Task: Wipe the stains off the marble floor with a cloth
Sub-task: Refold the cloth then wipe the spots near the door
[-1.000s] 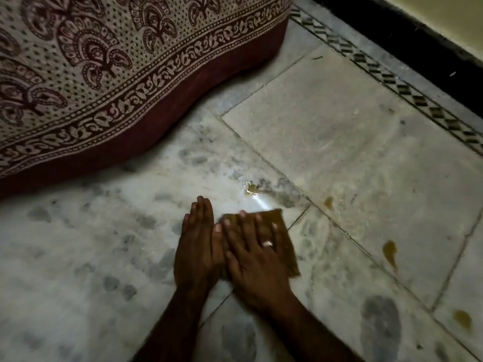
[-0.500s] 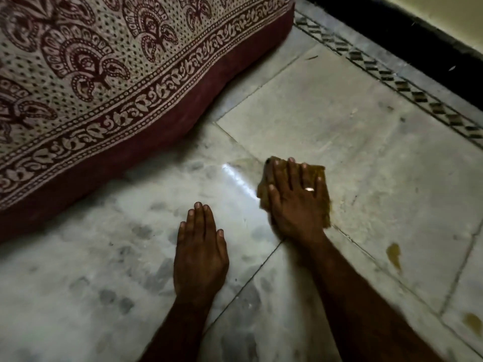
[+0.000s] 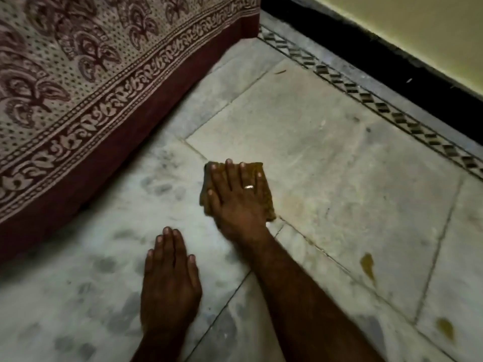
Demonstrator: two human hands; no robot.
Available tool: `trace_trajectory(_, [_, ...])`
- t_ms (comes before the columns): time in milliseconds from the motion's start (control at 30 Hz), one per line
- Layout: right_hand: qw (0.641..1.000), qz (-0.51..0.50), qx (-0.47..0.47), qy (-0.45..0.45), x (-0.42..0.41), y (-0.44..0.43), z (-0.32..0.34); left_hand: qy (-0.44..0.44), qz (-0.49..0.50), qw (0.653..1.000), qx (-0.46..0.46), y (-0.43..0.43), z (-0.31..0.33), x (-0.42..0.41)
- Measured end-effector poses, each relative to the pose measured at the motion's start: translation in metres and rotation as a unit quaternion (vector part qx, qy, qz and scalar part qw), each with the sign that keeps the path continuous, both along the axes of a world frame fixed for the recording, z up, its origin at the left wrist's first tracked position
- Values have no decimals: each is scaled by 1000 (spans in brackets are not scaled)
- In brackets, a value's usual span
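Note:
A folded brown cloth lies flat on the marble floor, pinned under my right hand, whose fingers are spread over it and which wears a ring. Only the cloth's edges show around the hand. My left hand rests palm down on the floor, nearer to me and to the left, with nothing under it. Two yellow-brown stains sit on the tiles to the right: one mid-right, another lower right. A faint yellowish smear lies just right of the cloth.
A mattress with a patterned maroon-and-cream cover fills the upper left, its edge reaching the floor. A patterned tile border and a black skirting run diagonally along the wall at upper right.
My right hand has pushed the cloth away from me and to the right, over the spot where a stain with a glint was. My left hand has stayed planted on the floor.

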State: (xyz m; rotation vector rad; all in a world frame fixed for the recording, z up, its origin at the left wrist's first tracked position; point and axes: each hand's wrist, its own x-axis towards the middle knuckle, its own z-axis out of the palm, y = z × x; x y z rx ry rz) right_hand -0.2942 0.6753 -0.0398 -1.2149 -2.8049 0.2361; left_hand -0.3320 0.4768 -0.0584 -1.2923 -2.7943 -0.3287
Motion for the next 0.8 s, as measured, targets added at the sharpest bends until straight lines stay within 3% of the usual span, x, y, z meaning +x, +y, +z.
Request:
trace_trajectory(167, [990,-136,-5,-30,72,52,3,-20,-4,1000,-12,2,4,-3])
trace_trajectory(367, [971,-237,-5,-28,169,-27,0,-40,-5,999,-33,5,11,0])
trace_trajectory(467, [975,-221,-4,-21,168,-86,0,-46,-1,998,-45,6,10,3])
trace_trajectory(567, [991,-135,16,-7,139,-98,1,-53,-13,997,-46,16,11,15])
trace_trajectory(667, [996,-73,40,22,117,-53,4,-49,-83,994,-46,36,10,36])
trace_trajectory(800, [988,-151,26,-3,137,26,5,-49,-191,980,-27,80,7,72])
